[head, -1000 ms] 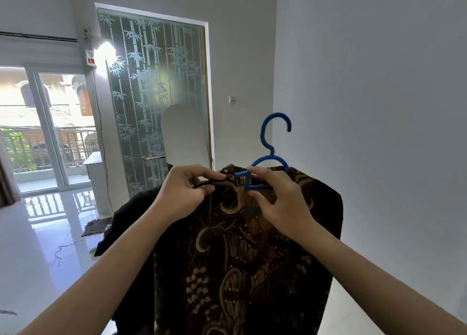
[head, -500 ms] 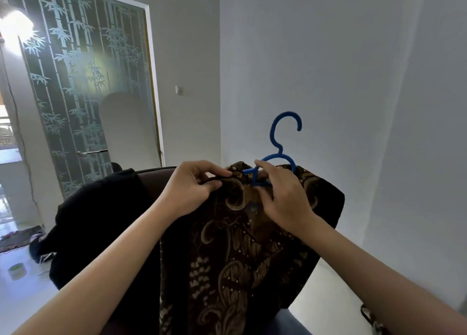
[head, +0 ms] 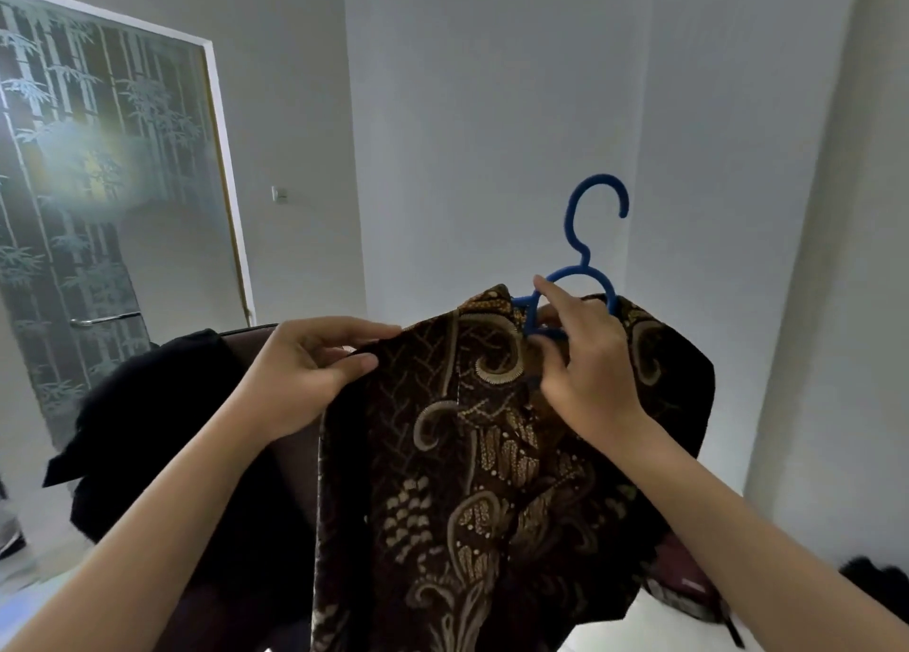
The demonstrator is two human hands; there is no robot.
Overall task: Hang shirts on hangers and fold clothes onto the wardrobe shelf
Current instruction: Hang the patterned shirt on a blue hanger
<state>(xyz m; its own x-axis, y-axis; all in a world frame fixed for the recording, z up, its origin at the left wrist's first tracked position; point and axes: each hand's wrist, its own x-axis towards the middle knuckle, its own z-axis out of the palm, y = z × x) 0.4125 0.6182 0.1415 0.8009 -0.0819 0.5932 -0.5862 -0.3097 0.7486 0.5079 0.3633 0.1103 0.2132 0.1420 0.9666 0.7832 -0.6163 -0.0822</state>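
Observation:
A dark brown batik shirt [head: 472, 479] with gold swirls hangs in front of me on a blue plastic hanger [head: 588, 238], whose hook sticks up above the collar. My right hand [head: 585, 366] grips the hanger's neck together with the collar. My left hand [head: 305, 371] pinches the shirt's left shoulder edge between thumb and fingers. The hanger's arms are hidden inside the shirt.
Black clothes [head: 162, 430] lie draped over a dark brown chair back [head: 246, 336] at the left. A frosted glass door [head: 98, 208] with a bamboo pattern stands behind it. White walls meet in a corner ahead. A dark bag [head: 688, 587] lies on the floor at lower right.
My view has swung to the right, away from the balcony window. My left hand has slid outward along the shirt's shoulder, spreading the cloth. The right hand keeps its hold on the hanger.

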